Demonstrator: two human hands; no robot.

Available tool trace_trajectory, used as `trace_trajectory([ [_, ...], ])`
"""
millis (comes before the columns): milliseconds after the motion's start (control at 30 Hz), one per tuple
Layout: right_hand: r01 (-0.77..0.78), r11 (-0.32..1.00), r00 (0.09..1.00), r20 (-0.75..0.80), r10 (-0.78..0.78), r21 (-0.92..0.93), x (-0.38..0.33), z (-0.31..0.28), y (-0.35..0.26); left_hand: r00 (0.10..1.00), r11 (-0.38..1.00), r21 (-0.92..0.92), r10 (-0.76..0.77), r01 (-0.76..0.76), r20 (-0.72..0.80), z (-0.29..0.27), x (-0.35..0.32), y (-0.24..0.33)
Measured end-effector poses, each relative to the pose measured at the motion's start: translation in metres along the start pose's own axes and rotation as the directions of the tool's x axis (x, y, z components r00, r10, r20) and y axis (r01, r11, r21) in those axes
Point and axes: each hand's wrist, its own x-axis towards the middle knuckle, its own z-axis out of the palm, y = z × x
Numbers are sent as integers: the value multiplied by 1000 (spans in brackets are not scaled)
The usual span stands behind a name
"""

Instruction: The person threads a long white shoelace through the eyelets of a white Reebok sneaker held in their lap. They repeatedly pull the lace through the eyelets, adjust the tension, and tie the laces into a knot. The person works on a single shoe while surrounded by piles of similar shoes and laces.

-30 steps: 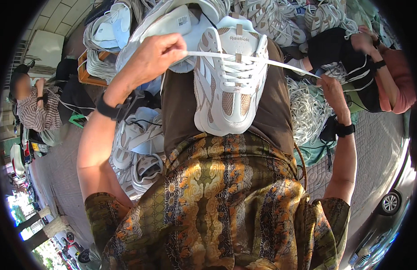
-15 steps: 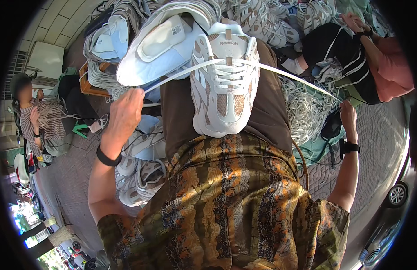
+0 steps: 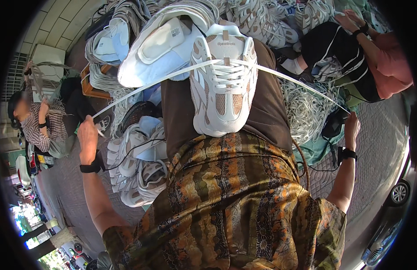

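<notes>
A white and tan sneaker (image 3: 224, 96) rests on my lap, its toe toward me, with flat white lacing crossed over the tongue. From its upper eyelets two lace ends run out to both sides, pulled taut. My left hand (image 3: 88, 137), out to the left, is closed on the left end of the white shoelace (image 3: 141, 88). Far to the right, my right hand (image 3: 351, 128) pinches the other end of the lace. Each hand wears a black band at the wrist.
Beside my left leg lie several finished-looking sneakers (image 3: 143, 173). A heap of white laces (image 3: 303, 114) sits to my right. Stacked flat shoe uppers (image 3: 156, 45) lie ahead on the left. Two people sit nearby, one in a checked shirt (image 3: 51, 123), one in a pink top (image 3: 393, 67).
My left hand has moved outward to the left and lower, drawing a longer stretch of lace. My right hand shifted slightly outward and down. The person at the left raised an arm.
</notes>
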Motion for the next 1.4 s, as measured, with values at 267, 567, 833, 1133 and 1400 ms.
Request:
trace_trajectory([
  [267, -279, 876, 957, 43, 286, 394, -2, -8, -18, 973, 974, -103, -213, 204, -86, 52, -21, -79],
  [567, 232, 355, 958, -148, -247, 906, -18, -80, -258, 900, 687, -726, -336, 33, -277, 26, -22, -13],
  [833, 435, 207, 823, -293, -487, 876, -15, -94, -392, 854, 390, -794, -35, -466, -519, -83, 0, 195],
  [1133, 404, 230, 821, -240, -517, 885, -23, -78, -394, 816, 197, -793, 75, -576, -574, -89, 51, 298],
  [1400, 326, 254, 821, -140, -554, 911, -20, -77, -389, 841, 186, -822, 49, -538, -539, -72, 52, 303],
])
